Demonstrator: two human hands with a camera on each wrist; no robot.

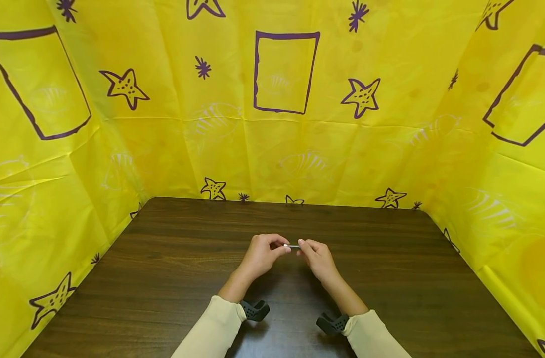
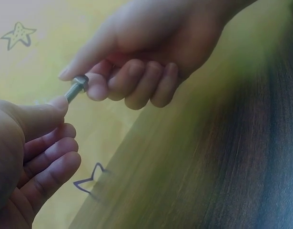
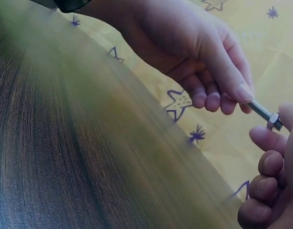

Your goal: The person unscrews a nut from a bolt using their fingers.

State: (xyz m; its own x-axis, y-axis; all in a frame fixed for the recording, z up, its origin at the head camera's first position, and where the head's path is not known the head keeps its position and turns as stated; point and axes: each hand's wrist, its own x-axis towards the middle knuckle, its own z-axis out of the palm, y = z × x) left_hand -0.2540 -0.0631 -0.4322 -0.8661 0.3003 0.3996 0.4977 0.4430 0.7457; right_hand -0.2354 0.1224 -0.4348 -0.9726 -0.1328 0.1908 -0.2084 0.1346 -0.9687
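Observation:
A small metal bolt (image 1: 294, 246) spans the gap between both hands above the table. My left hand (image 1: 263, 252) pinches one end of its threaded shank between thumb and fingertips, and the fingers cover that end. Around the other end sits a hex nut (image 3: 273, 120), seen also in the left wrist view as a shiny nut (image 2: 80, 82). The thumb and index finger of my right hand (image 1: 316, 256) are on either side of the nut, pinching it. In the left wrist view, the right hand's other fingers (image 2: 141, 83) are curled toward the palm.
A dark wood-grain table (image 1: 174, 258) lies beneath the hands. Yellow cloth (image 1: 272, 144) printed with starfish and purple frames hangs behind it and at both sides. Dark wrist-worn devices (image 1: 256, 311) sit at the cuffs of light sleeves (image 1: 212, 328).

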